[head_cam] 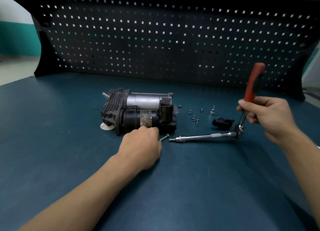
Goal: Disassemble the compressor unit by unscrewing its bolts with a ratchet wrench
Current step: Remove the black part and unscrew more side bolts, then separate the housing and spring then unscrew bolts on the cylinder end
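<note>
Head view
Compressor: the dark grey metal compressor unit (138, 112) sits mid-desk (173, 187).
Left hand: the left hand (143, 147) is just near of the unit, its fingers pinching a silver bolt (164, 137).
Right hand: the right hand (266, 116) has its fingers clamped on the red-handled ratchet wrench (206, 136), whose long bar points left at the bolt.
Loose parts: small silver screws (194, 118) lie right of the unit.

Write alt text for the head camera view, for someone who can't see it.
A person's left hand holds a loose bolt beside a compressor unit on a blue workbench, while the right hand grips a red-handled ratchet wrench fitted with a long extension bar. Small screws lie beside the unit.
</note>
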A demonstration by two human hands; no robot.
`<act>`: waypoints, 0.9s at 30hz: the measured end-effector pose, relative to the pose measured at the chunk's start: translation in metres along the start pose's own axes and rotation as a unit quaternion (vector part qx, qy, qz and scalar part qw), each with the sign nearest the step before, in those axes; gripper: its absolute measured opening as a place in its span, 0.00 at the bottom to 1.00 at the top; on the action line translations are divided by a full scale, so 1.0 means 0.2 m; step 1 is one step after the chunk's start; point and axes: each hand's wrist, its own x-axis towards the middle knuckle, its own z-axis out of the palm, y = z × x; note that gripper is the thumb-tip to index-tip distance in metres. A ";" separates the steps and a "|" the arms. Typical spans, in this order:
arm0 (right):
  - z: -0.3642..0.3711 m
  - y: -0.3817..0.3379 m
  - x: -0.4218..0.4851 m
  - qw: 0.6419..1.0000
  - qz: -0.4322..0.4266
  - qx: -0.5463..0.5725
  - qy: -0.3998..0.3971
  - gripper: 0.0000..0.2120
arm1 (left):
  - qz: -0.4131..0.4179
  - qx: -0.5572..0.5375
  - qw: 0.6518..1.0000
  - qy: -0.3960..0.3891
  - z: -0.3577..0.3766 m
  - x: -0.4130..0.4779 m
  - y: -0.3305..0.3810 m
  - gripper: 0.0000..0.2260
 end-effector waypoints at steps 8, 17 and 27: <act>-0.26 -0.01 0.03 0.998 0.002 0.056 -0.036 0.07 | 0.079 0.001 0.997 -0.021 -0.15 0.07 0.11 0.10; -0.25 0.11 0.02 0.997 0.036 0.062 0.006 0.02 | 0.101 0.080 0.992 -0.011 -0.18 0.66 0.51 0.08; -0.22 0.11 0.02 0.997 0.026 0.072 0.003 0.05 | 0.068 0.048 0.994 -0.072 0.01 0.85 0.54 0.09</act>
